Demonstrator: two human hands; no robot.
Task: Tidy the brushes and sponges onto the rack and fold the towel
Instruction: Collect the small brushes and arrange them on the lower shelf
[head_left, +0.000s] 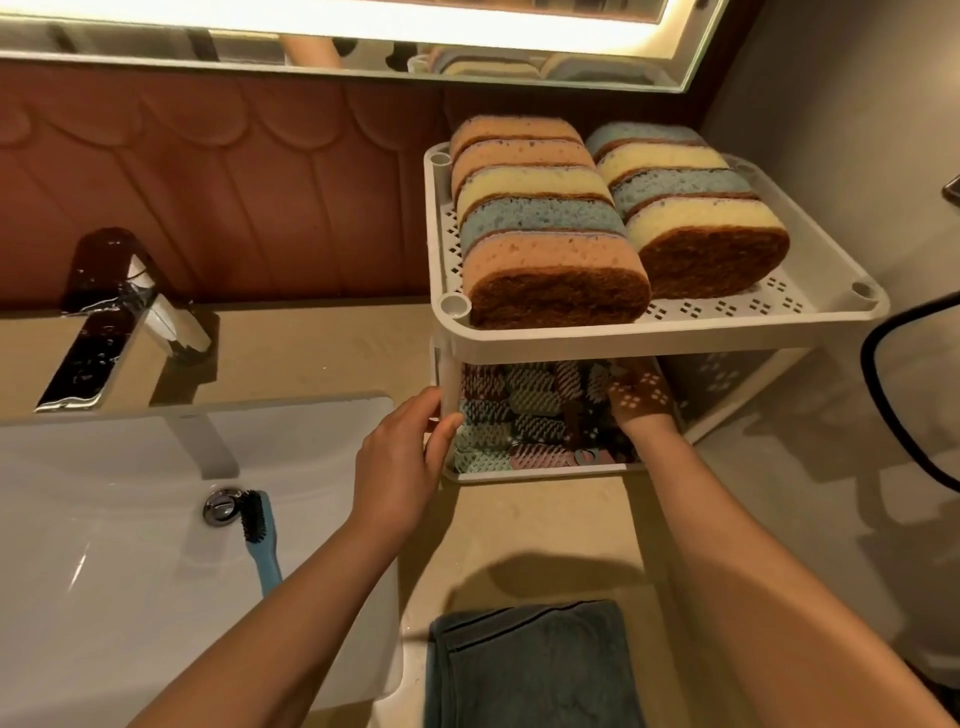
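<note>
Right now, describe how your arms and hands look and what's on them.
Left forearm and right forearm are bare: no sleeves, gloves, watch or bracelets visible. The left hand shows no rings; the right hand lies in shadow, speckled with light spots.

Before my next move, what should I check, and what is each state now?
1. The sponges on the rack's top shelf: ok, two rows.
2. Many brushes on the lower shelf: ok.
3. The sink free of brushes: not ok, a blue brush lies by the drain.
4. The left hand steadies the rack: ok, holding its front post.
5. The right hand free: cannot tell, fingers hidden under the shelf.
6. The towel folded: cannot tell, partly out of frame.
</note>
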